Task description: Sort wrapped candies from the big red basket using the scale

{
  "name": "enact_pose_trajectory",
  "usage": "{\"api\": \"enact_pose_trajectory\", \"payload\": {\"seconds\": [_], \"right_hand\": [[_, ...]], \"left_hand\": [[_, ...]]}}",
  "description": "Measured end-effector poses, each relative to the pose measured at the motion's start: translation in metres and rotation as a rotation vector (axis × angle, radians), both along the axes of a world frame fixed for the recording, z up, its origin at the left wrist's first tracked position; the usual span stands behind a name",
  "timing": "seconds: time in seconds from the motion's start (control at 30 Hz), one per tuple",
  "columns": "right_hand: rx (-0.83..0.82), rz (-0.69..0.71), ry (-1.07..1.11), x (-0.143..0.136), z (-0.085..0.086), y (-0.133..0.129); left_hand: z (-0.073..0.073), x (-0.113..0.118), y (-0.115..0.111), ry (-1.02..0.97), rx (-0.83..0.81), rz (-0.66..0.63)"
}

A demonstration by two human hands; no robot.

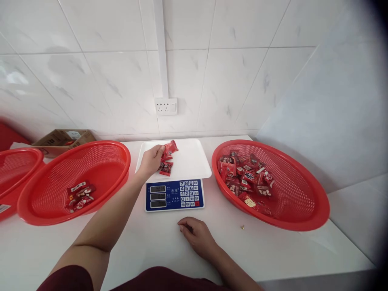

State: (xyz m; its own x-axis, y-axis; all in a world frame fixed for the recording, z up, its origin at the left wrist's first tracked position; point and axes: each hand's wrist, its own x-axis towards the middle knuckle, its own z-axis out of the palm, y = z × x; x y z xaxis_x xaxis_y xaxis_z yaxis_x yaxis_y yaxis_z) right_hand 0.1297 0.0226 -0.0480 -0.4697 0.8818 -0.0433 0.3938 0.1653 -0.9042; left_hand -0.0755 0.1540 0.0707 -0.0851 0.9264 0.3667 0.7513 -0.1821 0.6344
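Note:
My left hand point(151, 159) is over the left side of the white weighing tray point(190, 159), its fingers closed on a red wrapped snack packet point(171, 148). Just under it, a few more small red packets point(165, 168) lie on the tray. Below the tray sits the scale's blue panel point(175, 195), with number keys and three lit displays. My right hand point(195, 234) rests on the white table in front of the scale. Its fingers are curled together, and whether anything is inside them is hidden.
To the right stands a red basket point(298, 198) with many red packets point(248, 176). Another red basket point(106, 159) on the left holds several packets point(80, 197). Behind it is an open cardboard box point(57, 139). A tiny scrap point(242, 227) lies on the table. A socket point(166, 106) is on the tiled wall.

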Motion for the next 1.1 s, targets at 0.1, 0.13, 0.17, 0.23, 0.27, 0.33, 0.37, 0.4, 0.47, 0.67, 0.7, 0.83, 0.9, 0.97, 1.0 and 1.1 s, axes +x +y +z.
{"api": "enact_pose_trajectory", "payload": {"seconds": [0.1,0.13,0.17,0.23,0.27,0.33,0.37,0.4,0.47,0.67,0.7,0.83,0.9,0.97,1.0,1.1], "right_hand": [[0.006,0.0,-0.008,0.0,-0.001,0.0],[0.008,0.003,-0.009,0.0,-0.002,-0.001],[0.009,0.005,-0.009,0.0,-0.002,-0.001],[0.01,0.007,-0.009,0.0,-0.002,0.0],[0.012,0.005,-0.012,0.0,-0.001,0.0],[0.024,-0.01,-0.022,-0.001,0.0,-0.001],[0.032,-0.019,-0.025,-0.001,0.0,-0.001],[0.041,-0.028,-0.025,-0.002,0.0,-0.001],[0.054,-0.038,-0.024,-0.002,0.0,-0.001],[0.074,-0.058,-0.058,-0.002,-0.005,0.0],[0.084,-0.061,-0.065,-0.003,-0.006,0.0],[0.1,-0.048,-0.072,-0.002,-0.009,0.001],[0.097,-0.027,-0.057,-0.001,-0.008,0.002],[0.093,-0.017,-0.037,0.0,-0.007,0.003],[0.091,-0.019,-0.028,0.0,-0.006,0.003],[0.085,-0.036,0.003,0.0,-0.006,0.002]], "left_hand": [[0.006,-0.01,0.004,-0.062,0.106,0.055],[0.007,-0.012,0.005,-0.056,0.113,0.051],[0.006,-0.013,0.005,-0.034,0.103,0.04],[0.003,-0.011,0.005,0.051,0.06,-0.01],[0.0,-0.008,0.004,0.1,0.047,-0.05],[-0.008,0.0,0.003,0.193,0.06,-0.141],[-0.012,0.004,0.002,0.231,0.081,-0.179],[-0.015,0.008,0.001,0.264,0.107,-0.205],[-0.022,0.013,-0.001,0.323,0.143,-0.233],[-0.031,0.011,-0.006,0.359,0.119,-0.285],[-0.03,0.01,-0.01,0.34,0.117,-0.284],[-0.022,0.012,-0.033,0.243,0.148,-0.265],[-0.018,0.015,-0.048,0.197,0.19,-0.253],[-0.016,0.018,-0.064,0.164,0.232,-0.229],[-0.016,0.019,-0.071,0.152,0.252,-0.217],[-0.023,0.02,-0.092,0.131,0.294,-0.222]]}}
